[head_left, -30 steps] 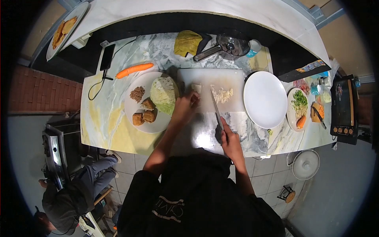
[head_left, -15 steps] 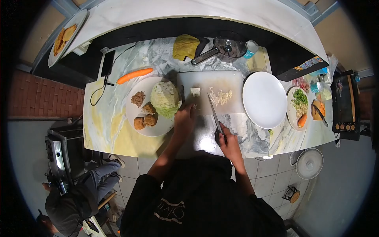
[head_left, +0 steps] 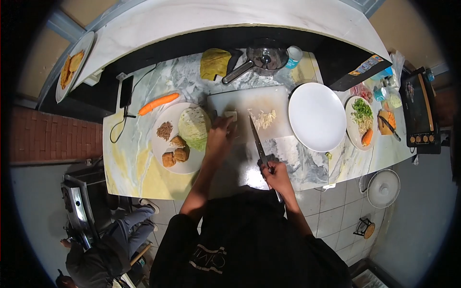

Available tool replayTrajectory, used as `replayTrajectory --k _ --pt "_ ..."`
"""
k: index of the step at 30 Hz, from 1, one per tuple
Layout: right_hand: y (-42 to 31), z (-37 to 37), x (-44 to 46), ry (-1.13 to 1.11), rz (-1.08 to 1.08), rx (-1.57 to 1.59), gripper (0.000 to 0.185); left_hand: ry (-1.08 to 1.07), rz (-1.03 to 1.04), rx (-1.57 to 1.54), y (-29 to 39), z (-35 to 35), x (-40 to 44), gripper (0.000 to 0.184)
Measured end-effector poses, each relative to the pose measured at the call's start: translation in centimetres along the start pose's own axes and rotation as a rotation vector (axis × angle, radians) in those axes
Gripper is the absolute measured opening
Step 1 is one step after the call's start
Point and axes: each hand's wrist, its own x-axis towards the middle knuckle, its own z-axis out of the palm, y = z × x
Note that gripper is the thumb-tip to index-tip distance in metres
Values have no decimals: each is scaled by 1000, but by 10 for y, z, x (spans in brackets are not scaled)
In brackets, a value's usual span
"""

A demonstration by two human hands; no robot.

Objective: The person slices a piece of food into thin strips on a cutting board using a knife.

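My right hand (head_left: 275,175) is closed round the handle of a knife (head_left: 257,139), whose blade points up over the near part of the white cutting board (head_left: 276,98). At the board's left part is my left hand (head_left: 222,134), its fingers by a small pale block (head_left: 231,115); whether they grip it is hard to tell. Thin pale shreds (head_left: 264,119) lie right of the blade tip. Left of the board, a white plate (head_left: 165,113) holds a cabbage (head_left: 193,126), brown fried pieces (head_left: 180,154) and a brown minced heap (head_left: 164,130).
A large white plate (head_left: 317,117) stands right of the board, then a plate of chopped greens (head_left: 362,117). Behind are a pan (head_left: 267,57), a can (head_left: 294,56) and a cloth (head_left: 214,63). A carrot (head_left: 158,103) lies left. Another person (head_left: 105,257) is at lower left.
The view has shifted and turned slightly. My left hand drew back from the pale block, then came up to it again. The knife stays in my right hand.
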Motion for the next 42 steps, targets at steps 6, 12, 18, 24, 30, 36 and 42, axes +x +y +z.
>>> replayTrajectory --k 6,12,18,24,30,36,42 --pt "16 10 7 -96 -53 238 13 51 239 370 -5 -8 25 43" --pt "22 8 -3 -294 402 636 33 33 187 454 -21 5 33 36" --pt "12 1 -14 -314 469 636 44 19 73 326 -25 14 36 36" --pt "18 1 -10 -377 460 607 51 75 76 151 -26 15 32 30" --pt "-7 8 8 -317 310 388 57 134 92 125 -29 25 22 28" --pt "-27 27 40 -183 186 325 59 215 294 124 -33 26 22 30" --pt "-31 41 53 -187 172 318 60 204 329 155 -41 28 24 31"
